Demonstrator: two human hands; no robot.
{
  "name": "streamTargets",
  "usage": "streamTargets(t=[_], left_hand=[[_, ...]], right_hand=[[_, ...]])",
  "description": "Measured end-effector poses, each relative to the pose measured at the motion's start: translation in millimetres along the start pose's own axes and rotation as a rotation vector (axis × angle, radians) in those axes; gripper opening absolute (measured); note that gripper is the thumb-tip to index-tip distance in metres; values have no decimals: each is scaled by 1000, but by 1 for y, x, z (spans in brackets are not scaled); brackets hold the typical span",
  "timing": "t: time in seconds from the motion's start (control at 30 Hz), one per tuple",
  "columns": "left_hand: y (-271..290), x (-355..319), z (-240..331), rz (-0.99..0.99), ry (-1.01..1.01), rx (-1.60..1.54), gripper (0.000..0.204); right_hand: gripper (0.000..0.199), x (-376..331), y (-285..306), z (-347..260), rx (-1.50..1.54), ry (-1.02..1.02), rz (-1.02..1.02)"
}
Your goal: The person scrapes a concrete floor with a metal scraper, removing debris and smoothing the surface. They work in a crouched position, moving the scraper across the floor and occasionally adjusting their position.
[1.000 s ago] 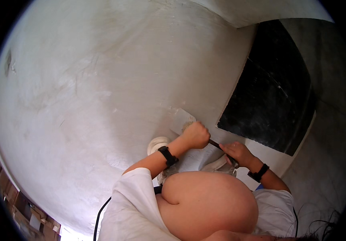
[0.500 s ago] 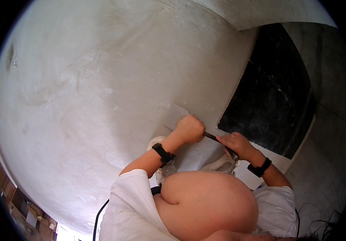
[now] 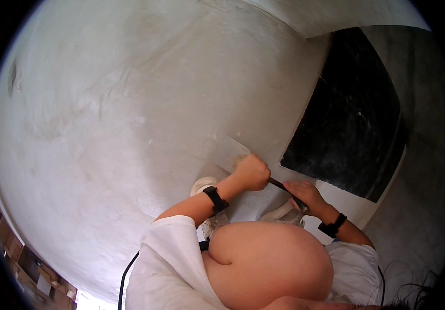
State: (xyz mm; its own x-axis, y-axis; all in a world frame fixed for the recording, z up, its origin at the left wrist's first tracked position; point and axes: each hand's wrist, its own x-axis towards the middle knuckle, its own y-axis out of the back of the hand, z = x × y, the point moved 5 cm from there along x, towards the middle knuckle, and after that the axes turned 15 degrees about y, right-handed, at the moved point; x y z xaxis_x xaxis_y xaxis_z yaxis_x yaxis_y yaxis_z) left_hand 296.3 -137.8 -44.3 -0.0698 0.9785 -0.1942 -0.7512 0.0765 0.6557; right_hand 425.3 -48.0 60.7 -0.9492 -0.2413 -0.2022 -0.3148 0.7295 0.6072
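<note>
A scraper [image 3: 231, 151] with a broad, pale flat blade and a long dark handle rests with its blade against the smooth grey-white surface in front of me. My left hand [image 3: 253, 172] is closed in a fist round the handle, close behind the blade. Farther back, at the handle's end, my right hand [image 3: 306, 197] holds the dark shaft, its fingers lying over the top and the thumb below. Part of the handle is hidden inside my left fist. Both wrists wear black bands.
To the right lies a large black rectangular panel [image 3: 354, 116], with a white strip [image 3: 349, 199] along its near edge. My pale shoes [image 3: 204, 184] are just below the scraper. Cardboard boxes [image 3: 31, 268] show at the far lower left. A dark cable [image 3: 124, 276] runs beside my left sleeve.
Both hands and the scraper have shifted slightly back toward me, the left one also a little to the right. The right-hand fingers are now straighter over the handle.
</note>
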Motion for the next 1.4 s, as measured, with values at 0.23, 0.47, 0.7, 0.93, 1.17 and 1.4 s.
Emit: streamTargets(t=[0.23,0.47,0.7,0.93,1.17,1.4], left_hand=[[-20,-1,21,-45,-75,-27,15],[-19,-1,20,-26,-104,-31,16],[-10,4,17,-4,-55,-41,17],[-12,4,14,23,-36,-21,18],[0,7,3,48,25,36,21],[19,7,-1,171,48,-20,18]], right_hand=[[62,-32,-19,-5,8,-45,30],[65,-38,-25,4,51,-54,-5],[74,-29,-7,9,10,-31,-68],[71,-26,-6,12,-27,-1,-101],[66,-3,17,18,-24,15,-134],[62,18,38,12,-69,45,-118]])
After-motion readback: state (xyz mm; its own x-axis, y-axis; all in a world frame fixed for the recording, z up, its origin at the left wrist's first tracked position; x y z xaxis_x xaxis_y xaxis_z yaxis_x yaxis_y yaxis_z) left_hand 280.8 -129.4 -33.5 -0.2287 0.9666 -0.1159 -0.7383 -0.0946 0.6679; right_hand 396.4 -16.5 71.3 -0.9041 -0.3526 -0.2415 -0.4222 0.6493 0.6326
